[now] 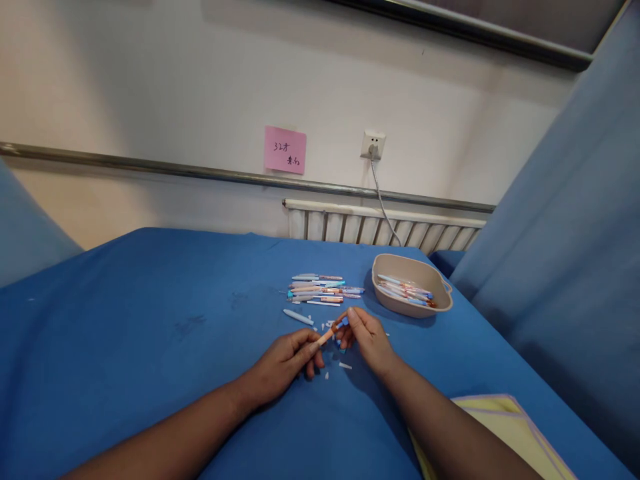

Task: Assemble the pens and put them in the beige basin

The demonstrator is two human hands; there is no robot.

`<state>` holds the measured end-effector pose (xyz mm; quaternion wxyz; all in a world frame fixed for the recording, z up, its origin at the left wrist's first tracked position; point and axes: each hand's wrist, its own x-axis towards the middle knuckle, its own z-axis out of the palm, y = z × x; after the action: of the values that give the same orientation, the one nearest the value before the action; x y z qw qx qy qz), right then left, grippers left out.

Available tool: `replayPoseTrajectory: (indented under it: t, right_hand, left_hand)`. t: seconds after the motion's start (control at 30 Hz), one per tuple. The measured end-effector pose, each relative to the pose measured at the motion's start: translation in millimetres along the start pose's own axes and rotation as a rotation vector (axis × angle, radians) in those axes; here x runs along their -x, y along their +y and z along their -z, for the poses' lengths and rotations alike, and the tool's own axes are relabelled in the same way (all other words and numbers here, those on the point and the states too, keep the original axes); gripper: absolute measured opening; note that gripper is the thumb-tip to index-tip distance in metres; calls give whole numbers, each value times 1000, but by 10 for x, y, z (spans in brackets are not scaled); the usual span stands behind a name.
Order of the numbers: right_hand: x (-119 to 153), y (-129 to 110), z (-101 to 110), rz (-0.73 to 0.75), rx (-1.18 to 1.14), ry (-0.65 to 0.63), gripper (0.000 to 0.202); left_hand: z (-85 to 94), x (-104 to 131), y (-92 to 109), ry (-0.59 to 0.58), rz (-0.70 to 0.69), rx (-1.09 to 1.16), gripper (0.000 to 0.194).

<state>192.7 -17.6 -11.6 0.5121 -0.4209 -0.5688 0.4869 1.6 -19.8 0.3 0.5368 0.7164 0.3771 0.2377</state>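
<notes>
Between my two hands is a pen [327, 336] with a pale orange barrel and a blue end, tilted up to the right. My left hand [290, 357] is closed around the orange barrel. At the upper end, my right hand [367, 339] pinches the blue part between thumb and fingers. A light blue pen barrel [299, 317] lies just beyond my left hand. Small white pieces [345, 365] are scattered under and around my hands, some partly hidden by the fingers. Farther back lies a pile of several pens and pen parts [320, 290].
A beige plastic basin [400, 261] holding several pens [405, 291] stands at the back right. A yellow cloth [493, 420] lies under my right forearm. Blue cloth [150, 320] covers the table. A cable [381, 197] runs from a wall socket behind the table, near a radiator [345, 222].
</notes>
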Motion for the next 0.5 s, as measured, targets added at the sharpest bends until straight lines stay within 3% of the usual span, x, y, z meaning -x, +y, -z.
replayPoseTrajectory:
  t: [0.5]
  right_hand:
    - [42, 3, -33, 34, -12, -44, 55]
  left_hand:
    - [-18, 8, 81, 7, -28, 11, 31]
